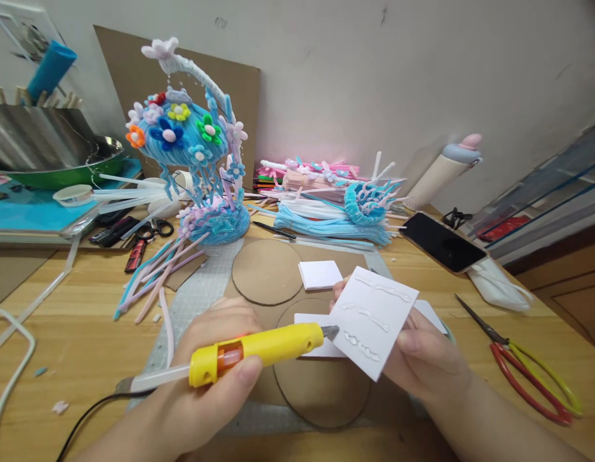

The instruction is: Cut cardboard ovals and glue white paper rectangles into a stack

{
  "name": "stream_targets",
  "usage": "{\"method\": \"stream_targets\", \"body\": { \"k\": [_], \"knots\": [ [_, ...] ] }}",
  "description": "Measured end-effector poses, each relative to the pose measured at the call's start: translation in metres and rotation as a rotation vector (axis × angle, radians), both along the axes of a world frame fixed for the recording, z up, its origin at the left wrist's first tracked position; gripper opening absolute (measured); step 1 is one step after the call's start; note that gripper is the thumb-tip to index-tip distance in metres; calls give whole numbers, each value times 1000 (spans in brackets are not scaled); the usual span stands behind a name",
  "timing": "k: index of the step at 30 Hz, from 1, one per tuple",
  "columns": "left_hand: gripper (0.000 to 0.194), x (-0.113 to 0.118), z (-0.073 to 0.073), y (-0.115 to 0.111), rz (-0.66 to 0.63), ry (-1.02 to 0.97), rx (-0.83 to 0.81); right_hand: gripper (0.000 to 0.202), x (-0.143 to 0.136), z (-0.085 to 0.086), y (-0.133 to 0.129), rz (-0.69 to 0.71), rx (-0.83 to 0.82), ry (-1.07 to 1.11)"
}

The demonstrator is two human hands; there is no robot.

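Observation:
My left hand is wrapped round a yellow glue gun, whose dark tip touches or nearly touches the left edge of a white square card. My right hand holds that card tilted up, fingers behind it and thumb at its right edge. Three wavy lines of clear glue lie on the card's face. Below the hands are a round cardboard disc and a second disc, partly covered by another white card. A small stack of white cards sits beside the first disc.
A blue pipe-cleaner lamp with flowers stands at the back left. Bundles of pipe cleaners lie behind the discs. On the right are a phone and red-and-yellow scissors. The gun's black cord trails at the lower left.

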State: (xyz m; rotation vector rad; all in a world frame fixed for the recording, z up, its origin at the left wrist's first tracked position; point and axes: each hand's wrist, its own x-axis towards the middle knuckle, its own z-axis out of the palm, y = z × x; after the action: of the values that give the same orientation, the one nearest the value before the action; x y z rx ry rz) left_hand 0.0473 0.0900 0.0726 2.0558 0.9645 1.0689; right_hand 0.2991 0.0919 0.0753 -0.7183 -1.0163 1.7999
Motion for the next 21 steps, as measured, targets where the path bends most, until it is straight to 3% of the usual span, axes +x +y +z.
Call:
{"method": "stream_targets", "body": {
  "k": [6,14,21],
  "knots": [
    [35,-1,1,0,-46,-9,-53,50,-1,0,-1,2,-2,36],
    [47,0,2,0,-4,-10,-25,51,-1,-1,0,17,12,46],
    [46,-1,3,-2,41,36,20,51,-1,1,-1,36,15,80]
  ]
}}
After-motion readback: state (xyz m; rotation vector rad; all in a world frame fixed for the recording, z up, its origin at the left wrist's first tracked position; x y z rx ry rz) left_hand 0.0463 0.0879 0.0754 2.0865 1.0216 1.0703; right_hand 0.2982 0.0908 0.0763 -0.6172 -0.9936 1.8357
